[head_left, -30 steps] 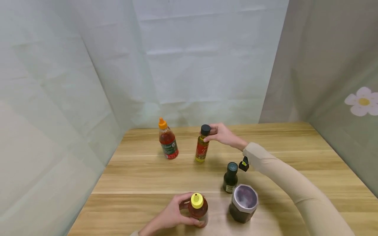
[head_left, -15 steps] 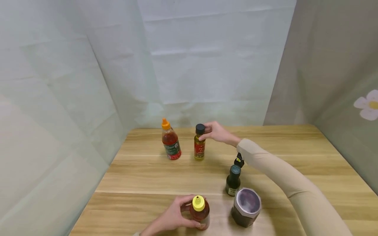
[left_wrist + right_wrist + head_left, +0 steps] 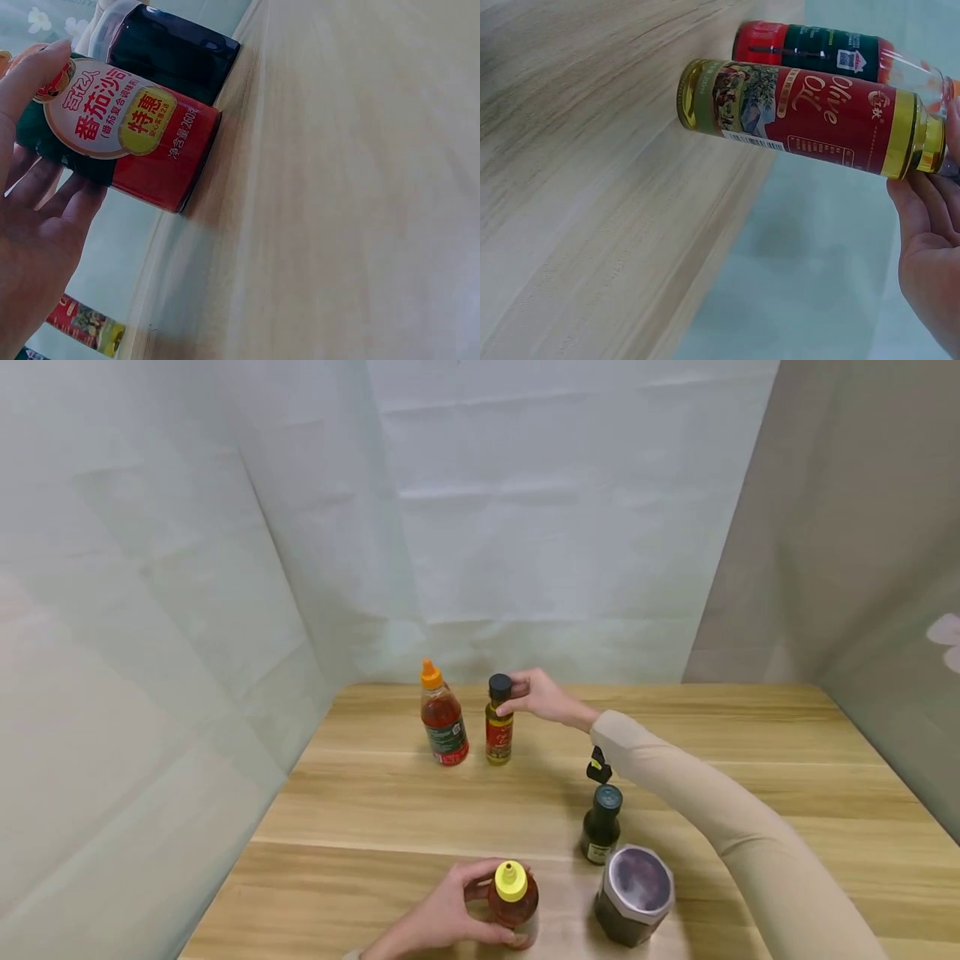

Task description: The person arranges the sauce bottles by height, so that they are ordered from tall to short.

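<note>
My left hand (image 3: 442, 912) grips a ketchup bottle (image 3: 512, 897) with a yellow nozzle cap, upright at the table's near side. Its red label (image 3: 150, 124) faces the left wrist view, thumb across the upper part. At the back, my right hand (image 3: 546, 700) holds an olive oil bottle (image 3: 498, 739) by its neck, just under the black cap. The right wrist view shows the bottle's red and gold label (image 3: 810, 112). Close to its left stands a red sauce bottle (image 3: 444, 727) with an orange nozzle cap; the oil bottle overlaps it in the right wrist view.
A dark bottle (image 3: 602, 831) with a blue-green cap stands right of centre. Nearer sits a wide dark jar (image 3: 637, 897) with a faceted lid, right of the ketchup. A small black piece (image 3: 598, 768) shows beneath the right sleeve. Pale curtains (image 3: 525, 527) border the wooden table (image 3: 360, 810).
The right hand has brought the olive oil bottle leftward, closer to the orange-capped bottle, and it stands straighter. The left hand keeps its hold on the ketchup bottle. The head view has turned slightly left.
</note>
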Demonstrator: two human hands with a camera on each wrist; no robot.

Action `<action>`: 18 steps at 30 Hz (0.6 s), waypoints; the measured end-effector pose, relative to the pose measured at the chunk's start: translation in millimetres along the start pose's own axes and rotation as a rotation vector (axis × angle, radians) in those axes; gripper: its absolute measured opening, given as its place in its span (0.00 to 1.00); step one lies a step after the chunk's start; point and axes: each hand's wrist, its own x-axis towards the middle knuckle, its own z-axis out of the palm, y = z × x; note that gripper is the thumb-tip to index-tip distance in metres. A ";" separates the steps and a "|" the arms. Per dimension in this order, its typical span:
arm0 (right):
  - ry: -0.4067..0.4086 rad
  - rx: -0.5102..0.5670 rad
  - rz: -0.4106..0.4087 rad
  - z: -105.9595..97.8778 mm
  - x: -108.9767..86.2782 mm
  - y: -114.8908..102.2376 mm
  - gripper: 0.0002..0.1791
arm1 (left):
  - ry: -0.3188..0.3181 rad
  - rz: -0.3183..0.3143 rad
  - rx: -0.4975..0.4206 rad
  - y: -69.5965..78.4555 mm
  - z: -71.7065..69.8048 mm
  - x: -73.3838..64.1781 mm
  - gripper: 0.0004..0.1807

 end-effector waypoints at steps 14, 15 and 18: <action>-0.080 -0.029 -0.020 0.5 5.1 -2.5 0.31 | 0.025 -0.015 0.049 -0.6 1.5 2.1 0.35; -0.090 -0.033 -0.020 0.9 5.5 -2.6 0.31 | 0.026 -0.017 0.050 -0.8 1.3 2.5 0.35; -0.086 -0.031 -0.006 2.3 6.5 -1.4 0.32 | 0.028 -0.017 0.054 -1.3 0.8 3.4 0.35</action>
